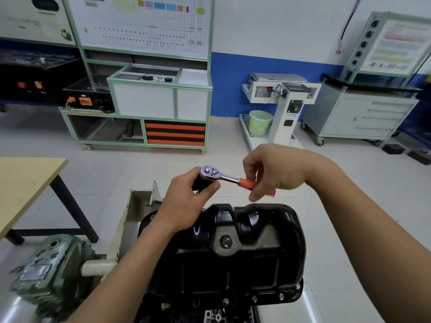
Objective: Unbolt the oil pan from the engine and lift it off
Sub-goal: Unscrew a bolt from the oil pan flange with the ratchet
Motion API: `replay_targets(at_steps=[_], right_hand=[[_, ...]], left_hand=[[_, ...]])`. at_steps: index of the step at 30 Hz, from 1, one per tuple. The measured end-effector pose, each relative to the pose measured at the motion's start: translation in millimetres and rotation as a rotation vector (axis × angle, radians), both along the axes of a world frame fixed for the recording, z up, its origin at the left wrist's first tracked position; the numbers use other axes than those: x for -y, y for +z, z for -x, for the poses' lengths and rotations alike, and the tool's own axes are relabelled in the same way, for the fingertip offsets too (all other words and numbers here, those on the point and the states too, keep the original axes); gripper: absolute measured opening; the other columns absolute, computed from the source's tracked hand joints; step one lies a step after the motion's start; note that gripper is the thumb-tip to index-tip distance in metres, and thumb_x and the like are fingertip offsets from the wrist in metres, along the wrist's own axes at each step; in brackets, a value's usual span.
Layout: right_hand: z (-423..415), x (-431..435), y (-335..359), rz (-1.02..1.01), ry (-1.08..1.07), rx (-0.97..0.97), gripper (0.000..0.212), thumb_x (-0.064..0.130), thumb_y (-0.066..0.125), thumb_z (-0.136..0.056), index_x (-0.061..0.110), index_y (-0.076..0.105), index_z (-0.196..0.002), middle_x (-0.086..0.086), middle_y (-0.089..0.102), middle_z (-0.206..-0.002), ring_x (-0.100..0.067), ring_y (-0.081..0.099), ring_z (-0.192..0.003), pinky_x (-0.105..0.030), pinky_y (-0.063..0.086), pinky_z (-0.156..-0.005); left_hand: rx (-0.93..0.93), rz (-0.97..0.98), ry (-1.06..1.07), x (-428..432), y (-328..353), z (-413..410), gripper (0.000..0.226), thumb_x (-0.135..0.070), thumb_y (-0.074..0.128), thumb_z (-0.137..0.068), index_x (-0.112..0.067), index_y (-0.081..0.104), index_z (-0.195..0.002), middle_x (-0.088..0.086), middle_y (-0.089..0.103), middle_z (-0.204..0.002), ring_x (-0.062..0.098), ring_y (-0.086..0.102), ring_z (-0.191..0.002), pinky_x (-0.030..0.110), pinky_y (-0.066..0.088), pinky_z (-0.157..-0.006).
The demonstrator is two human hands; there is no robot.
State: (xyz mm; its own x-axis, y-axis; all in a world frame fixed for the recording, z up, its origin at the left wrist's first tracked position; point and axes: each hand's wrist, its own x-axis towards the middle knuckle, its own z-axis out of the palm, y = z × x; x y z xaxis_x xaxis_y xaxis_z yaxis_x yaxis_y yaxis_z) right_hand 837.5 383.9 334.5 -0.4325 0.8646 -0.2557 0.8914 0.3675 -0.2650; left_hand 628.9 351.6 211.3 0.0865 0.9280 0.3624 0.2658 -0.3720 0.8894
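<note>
1. Centrally, the left hand [186, 201] grips a dark socket [203, 183] under a chrome, orange-handled ratchet [224, 176]; the right hand [275, 173] pinches its handle.
2. Glossy black metal oil pan [245, 252] sits lower centre, left side hidden by a forearm.
3. Upper-left white wall chart [144, 22]: lettering too blurred to read.

I count two hands, the left hand [186, 202] and the right hand [276, 172], both gripping one ratchet [229, 178]. Below the grip I see one pan [251, 259], one plug [225, 241] and five bolts [254, 299]. Left of the grip there is one table [25, 183].
</note>
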Motion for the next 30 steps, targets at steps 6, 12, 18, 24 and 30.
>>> replay_targets(at_steps=[6,12,18,24,30], right_hand=[[23,-29,-12,-0.599,0.089,0.023,0.008,0.018,0.072,-0.086,0.023,0.069,-0.091,0.001,0.068,-0.093,-0.024,0.059,-0.092,-0.035,0.048,-0.072],[16,-22,-26,-0.699,0.111,-0.059,0.012,0.022,0.063,-0.093,0.019,0.072,-0.100,0.004,0.071,-0.098,-0.023,0.058,-0.098,-0.037,0.047,-0.076],[15,16,-2,-0.410,0.078,0.215,0.042,0.058,0.066,-0.083,0.019,0.069,-0.069,0.002,0.059,-0.063,-0.022,0.061,-0.077,-0.031,0.048,-0.062],[49,50,-12,-0.129,0.220,-0.018,0.060,0.056,0.068,-0.085,0.008,0.056,-0.051,-0.002,0.041,-0.041,-0.010,0.046,-0.046,-0.025,0.033,-0.044],[44,29,8,-0.117,0.218,0.082,0.037,0.051,0.079,-0.077,0.015,0.075,-0.072,-0.002,0.064,-0.061,-0.012,0.056,-0.061,-0.024,0.046,-0.057]], left_hand=[[-0.063,0.033,-0.070,0,0,3,0.015,-0.012,0.072,-0.094,-0.025,0.069,-0.101,-0.007,0.074,-0.098,0.017,0.068,-0.092,0.020,0.053,-0.087],[-0.043,0.052,-0.092,2,3,4,0.014,-0.011,0.071,-0.094,-0.024,0.071,-0.101,-0.012,0.075,-0.101,0.006,0.071,-0.098,0.011,0.049,-0.089],[0.044,0.022,-0.018,0,3,0,0.015,-0.007,0.074,-0.092,-0.016,0.075,-0.104,-0.009,0.076,-0.092,0.007,0.072,-0.091,0.014,0.051,-0.085],[0.005,-0.029,-0.019,4,2,-1,0.029,0.010,0.067,-0.084,-0.019,0.071,-0.084,-0.007,0.074,-0.079,0.006,0.069,-0.074,0.017,0.050,-0.071],[0.042,-0.004,0.027,-3,-2,3,0.015,-0.008,0.074,-0.090,-0.023,0.073,-0.089,0.005,0.073,-0.084,0.030,0.068,-0.082,0.045,0.056,-0.080]])
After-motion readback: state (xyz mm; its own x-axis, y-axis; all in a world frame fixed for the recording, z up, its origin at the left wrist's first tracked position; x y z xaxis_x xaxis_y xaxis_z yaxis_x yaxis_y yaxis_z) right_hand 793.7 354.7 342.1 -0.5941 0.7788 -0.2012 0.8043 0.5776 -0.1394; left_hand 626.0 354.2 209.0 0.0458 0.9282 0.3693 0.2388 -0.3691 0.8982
